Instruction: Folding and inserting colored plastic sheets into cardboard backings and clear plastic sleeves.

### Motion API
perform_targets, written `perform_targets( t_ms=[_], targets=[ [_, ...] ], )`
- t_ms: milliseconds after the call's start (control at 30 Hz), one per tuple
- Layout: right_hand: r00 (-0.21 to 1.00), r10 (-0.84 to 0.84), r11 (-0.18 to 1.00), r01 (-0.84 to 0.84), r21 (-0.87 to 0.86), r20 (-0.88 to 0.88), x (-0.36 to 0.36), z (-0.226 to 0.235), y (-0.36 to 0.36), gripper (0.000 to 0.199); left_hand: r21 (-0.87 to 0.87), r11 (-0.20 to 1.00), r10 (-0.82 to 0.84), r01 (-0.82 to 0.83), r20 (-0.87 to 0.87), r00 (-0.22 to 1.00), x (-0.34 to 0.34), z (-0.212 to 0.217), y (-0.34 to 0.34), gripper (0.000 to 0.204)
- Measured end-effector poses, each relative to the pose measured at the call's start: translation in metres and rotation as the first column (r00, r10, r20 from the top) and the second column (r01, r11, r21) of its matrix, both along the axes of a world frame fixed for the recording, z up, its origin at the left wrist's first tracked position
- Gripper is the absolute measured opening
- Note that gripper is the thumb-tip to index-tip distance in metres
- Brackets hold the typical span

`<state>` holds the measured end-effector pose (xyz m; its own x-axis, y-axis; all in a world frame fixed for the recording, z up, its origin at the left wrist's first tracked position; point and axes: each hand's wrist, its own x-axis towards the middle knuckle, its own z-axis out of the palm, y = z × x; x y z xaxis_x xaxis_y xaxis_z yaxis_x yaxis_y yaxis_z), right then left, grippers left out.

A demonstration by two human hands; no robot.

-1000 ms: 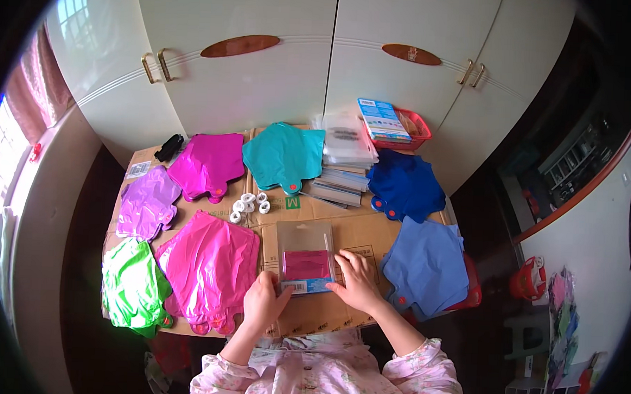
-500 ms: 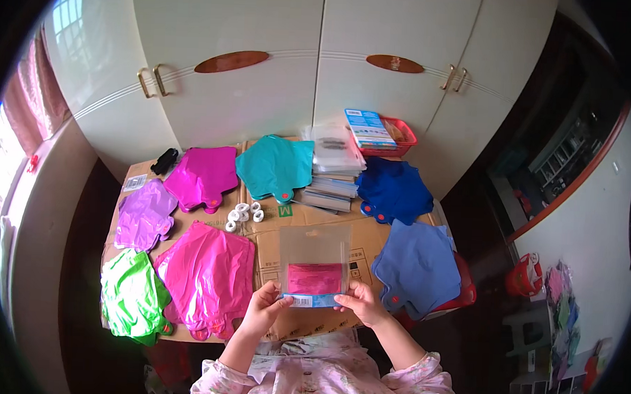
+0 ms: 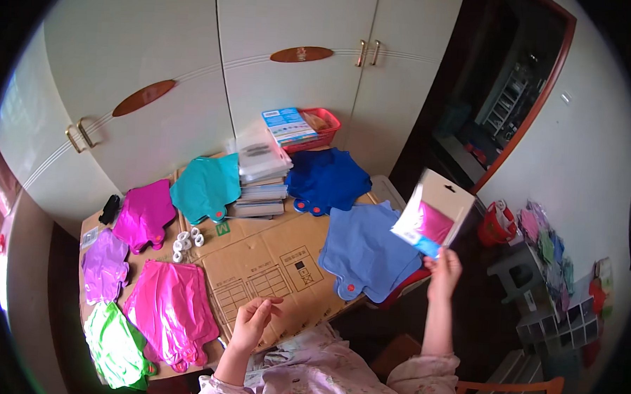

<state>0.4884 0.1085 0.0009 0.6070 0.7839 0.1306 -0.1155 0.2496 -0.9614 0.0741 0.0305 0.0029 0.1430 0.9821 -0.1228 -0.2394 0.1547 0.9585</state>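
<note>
My right hand (image 3: 444,272) is closed on the lower edge of a clear plastic pouch (image 3: 451,196), with a folded pink item and a blue-and-white strip inside. It holds the pouch raised at the right, tilted, beyond the light blue foil balloons (image 3: 369,250). My left hand (image 3: 255,319) hovers empty over the near edge of the cardboard (image 3: 257,240), its fingers loosely curled and apart. Left of it lie shiny pink foil balloons (image 3: 173,310).
Flat balloon stacks in green (image 3: 115,343), lilac (image 3: 105,264), magenta (image 3: 144,214), teal (image 3: 207,186) and dark blue (image 3: 328,178) surround the cardboard. White ribbon rolls (image 3: 184,245) sit near a pile of clear pouches (image 3: 259,187). A red basket (image 3: 323,130) stands behind; a wooden chair (image 3: 511,390) is at right.
The pouch, held in both hands before, has gone right and up in my right hand. My left hand has let go of it. The view has turned to the right.
</note>
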Motion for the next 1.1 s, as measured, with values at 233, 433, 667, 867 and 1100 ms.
perform_targets(
  t_ms=[233,433,667,867,1100],
  targets=[
    [0.96,-0.098,0.934,-0.003,-0.358,-0.264,0.133,-0.115,0.022,0.016,-0.072,0.991,0.118,-0.115,0.041,0.992,-0.007,-0.011,-0.011,0.022],
    [0.968,-0.215,0.811,0.25,-0.529,0.129,0.123,-0.177,0.056,0.039,-0.064,0.987,0.15,-0.15,-0.007,0.989,-0.012,0.0,-0.019,0.018],
    [0.941,-0.074,0.965,0.151,-0.213,0.33,0.031,-0.071,0.046,0.035,0.16,0.987,0.045,0.007,-0.324,0.945,-0.049,-0.014,-0.089,0.019],
    [0.834,0.141,0.95,-0.265,0.164,0.533,-0.105,0.01,-0.013,0.027,0.288,0.954,0.062,0.084,-0.462,0.885,-0.094,-0.024,-0.152,0.023],
    [0.127,0.587,0.422,-0.891,-0.169,0.799,-0.306,0.041,-0.061,0.021,0.203,0.729,0.397,-0.654,-0.903,0.162,-0.152,-0.099,-0.24,0.011]
  ],
)
